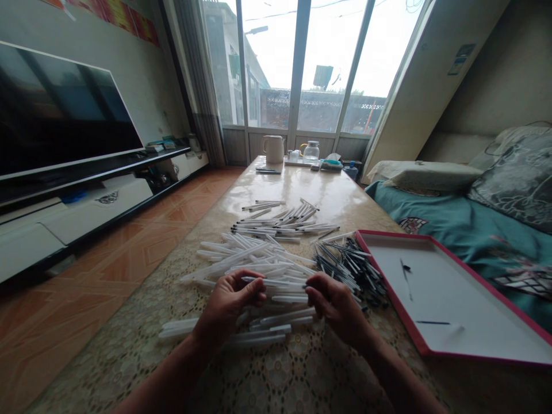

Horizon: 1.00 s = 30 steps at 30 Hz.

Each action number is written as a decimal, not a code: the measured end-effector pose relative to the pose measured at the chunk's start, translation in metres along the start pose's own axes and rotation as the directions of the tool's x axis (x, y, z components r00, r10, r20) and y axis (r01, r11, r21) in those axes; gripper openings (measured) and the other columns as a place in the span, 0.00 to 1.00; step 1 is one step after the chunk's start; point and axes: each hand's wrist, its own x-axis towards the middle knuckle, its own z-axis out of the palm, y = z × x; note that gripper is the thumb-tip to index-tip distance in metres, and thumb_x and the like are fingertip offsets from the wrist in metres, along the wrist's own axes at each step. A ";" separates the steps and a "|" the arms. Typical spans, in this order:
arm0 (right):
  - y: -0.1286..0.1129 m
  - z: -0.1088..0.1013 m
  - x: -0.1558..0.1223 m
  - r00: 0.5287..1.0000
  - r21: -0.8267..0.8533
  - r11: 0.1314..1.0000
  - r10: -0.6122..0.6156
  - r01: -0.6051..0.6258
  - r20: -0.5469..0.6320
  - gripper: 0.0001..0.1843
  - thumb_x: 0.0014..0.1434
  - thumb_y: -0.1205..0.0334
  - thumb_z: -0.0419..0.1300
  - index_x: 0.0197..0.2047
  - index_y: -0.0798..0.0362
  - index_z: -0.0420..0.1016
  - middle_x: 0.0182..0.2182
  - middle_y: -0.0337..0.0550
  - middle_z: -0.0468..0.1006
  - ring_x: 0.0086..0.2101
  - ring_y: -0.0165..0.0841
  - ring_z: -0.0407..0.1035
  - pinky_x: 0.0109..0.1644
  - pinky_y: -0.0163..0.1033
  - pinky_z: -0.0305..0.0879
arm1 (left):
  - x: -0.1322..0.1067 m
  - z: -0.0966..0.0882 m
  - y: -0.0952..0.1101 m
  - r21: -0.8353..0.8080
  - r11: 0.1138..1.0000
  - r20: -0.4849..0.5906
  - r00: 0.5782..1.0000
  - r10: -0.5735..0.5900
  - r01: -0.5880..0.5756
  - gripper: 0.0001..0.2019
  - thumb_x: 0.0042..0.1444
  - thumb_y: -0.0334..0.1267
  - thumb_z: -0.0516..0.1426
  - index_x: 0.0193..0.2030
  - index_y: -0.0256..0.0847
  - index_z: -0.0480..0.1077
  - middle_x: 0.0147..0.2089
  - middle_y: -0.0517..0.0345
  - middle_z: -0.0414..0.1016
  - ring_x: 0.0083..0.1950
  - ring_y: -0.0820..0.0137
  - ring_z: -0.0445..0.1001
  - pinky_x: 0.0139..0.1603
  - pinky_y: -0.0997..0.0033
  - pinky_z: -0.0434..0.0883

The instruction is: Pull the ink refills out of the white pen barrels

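- Fingers [254,289] of the left hand [226,307] pinch one end of a clear barrel [278,282]. The right hand [338,305] pinches the other end, just above the pile [254,256].
- A light, level grip near both ends probably suits this step best, keeping the barrel straight.
- Dark refills [349,267] lie just beside the right hand, with a red tray [452,287] beyond them.
- The long table [302,190] runs towards a window [302,63], with a TV [56,115] on the left and a sofa [452,224] on the right.

Daylight is streaming through the overexposed window [332,52], glaring off the table [302,187]; edges are bowing, the near room is lying shaded.
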 end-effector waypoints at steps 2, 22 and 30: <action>0.000 0.001 0.000 0.999 0.030 0.999 0.037 -0.037 0.009 0.12 0.64 0.53 0.54 0.39 0.53 0.68 0.24 0.36 0.71 0.20 0.26 0.63 0.24 0.30 0.59 | 0.000 0.000 0.000 -0.002 1.000 0.006 1.000 0.002 -0.002 0.17 0.39 0.43 0.70 0.32 0.34 0.74 0.21 0.60 0.77 0.23 0.75 0.74 0.23 0.81 0.71; 0.003 0.004 0.000 0.997 0.143 0.987 0.065 -0.070 0.039 0.14 0.63 0.51 0.54 0.42 0.53 0.67 0.23 0.34 0.71 0.17 0.24 0.62 0.20 0.29 0.59 | 0.000 0.001 0.000 -0.001 1.000 0.022 1.000 0.009 -0.009 0.17 0.40 0.42 0.70 0.33 0.34 0.74 0.21 0.59 0.77 0.22 0.75 0.73 0.24 0.80 0.71; 0.004 0.004 0.000 0.997 0.164 0.984 0.062 -0.069 0.047 0.17 0.65 0.49 0.51 0.35 0.54 0.67 0.21 0.35 0.70 0.15 0.23 0.61 0.18 0.28 0.55 | 0.000 0.001 0.001 -0.003 1.000 0.022 1.000 0.013 -0.013 0.16 0.41 0.42 0.70 0.33 0.34 0.74 0.22 0.60 0.77 0.23 0.75 0.74 0.24 0.80 0.71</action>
